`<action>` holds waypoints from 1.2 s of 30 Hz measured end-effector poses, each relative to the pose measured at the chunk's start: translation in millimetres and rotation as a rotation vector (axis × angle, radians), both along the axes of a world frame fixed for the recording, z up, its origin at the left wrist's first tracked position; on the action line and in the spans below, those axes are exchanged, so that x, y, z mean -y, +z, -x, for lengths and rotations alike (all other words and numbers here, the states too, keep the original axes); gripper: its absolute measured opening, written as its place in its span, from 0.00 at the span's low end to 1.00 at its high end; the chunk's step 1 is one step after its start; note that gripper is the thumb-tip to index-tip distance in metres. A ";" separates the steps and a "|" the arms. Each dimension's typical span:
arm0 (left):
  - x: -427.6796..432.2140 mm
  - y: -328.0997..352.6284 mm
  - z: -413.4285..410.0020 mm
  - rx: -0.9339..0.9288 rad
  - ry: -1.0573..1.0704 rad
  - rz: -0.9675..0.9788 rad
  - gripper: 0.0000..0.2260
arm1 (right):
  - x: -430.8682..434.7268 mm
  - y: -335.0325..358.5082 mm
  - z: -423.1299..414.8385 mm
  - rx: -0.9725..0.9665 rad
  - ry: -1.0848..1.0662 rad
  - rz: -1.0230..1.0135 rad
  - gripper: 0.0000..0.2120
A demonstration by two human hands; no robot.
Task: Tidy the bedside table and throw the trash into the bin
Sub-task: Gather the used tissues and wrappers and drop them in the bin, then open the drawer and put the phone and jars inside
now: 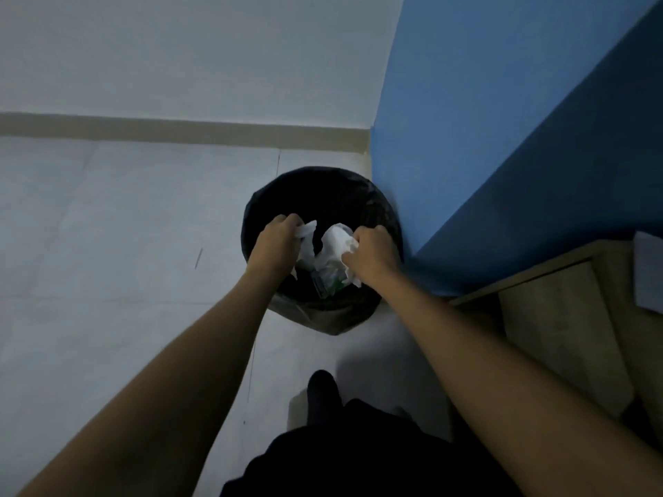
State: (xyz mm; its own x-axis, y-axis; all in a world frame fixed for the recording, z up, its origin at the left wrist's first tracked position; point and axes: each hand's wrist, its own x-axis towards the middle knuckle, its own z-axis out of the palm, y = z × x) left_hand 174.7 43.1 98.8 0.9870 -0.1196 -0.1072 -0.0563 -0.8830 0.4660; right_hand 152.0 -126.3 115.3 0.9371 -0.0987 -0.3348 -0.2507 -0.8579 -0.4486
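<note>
Left hand [276,242] is curled tight around a crumpled white tissue [306,242], which pokes out past the fingers toward the other hand. Both fists hang right over the open mouth of the black-bagged bin [323,195], so the trash sits above the bag. Right hand [373,254] is clenched on a bigger white paper wad [335,251], with something green-printed [332,285] just under it. Wooden bedside table [559,317] is well off to the right of that grip.
</note>
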 end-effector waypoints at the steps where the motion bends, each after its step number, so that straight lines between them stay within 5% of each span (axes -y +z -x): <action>1: 0.0 -8.1 -0.9 -0.012 -0.002 -0.003 0.10 | 0.1 -9.1 -0.3 -0.012 0.007 -0.004 0.17; 5: 1.2 -26.7 -3.9 -0.127 -0.007 0.000 0.14 | -2.5 -30.4 -1.6 -0.030 0.034 -0.029 0.16; 8: -0.4 -40.7 -5.5 -0.281 -0.060 -0.041 0.30 | -6.8 -37.8 -3.8 -0.034 0.034 -0.065 0.19; 12: 0.2 -46.8 -1.5 -0.263 -0.053 -0.070 0.34 | -6.5 -36.7 -1.4 -0.040 0.041 -0.101 0.20; 27: 23.4 88.9 70.8 -0.085 -0.074 -0.011 0.25 | 16.7 90.5 81.4 0.017 -0.044 -0.091 0.21; 36: 40.3 178.4 161.0 0.101 -0.152 0.023 0.23 | 43.4 177.9 188.0 0.221 -0.162 -0.052 0.20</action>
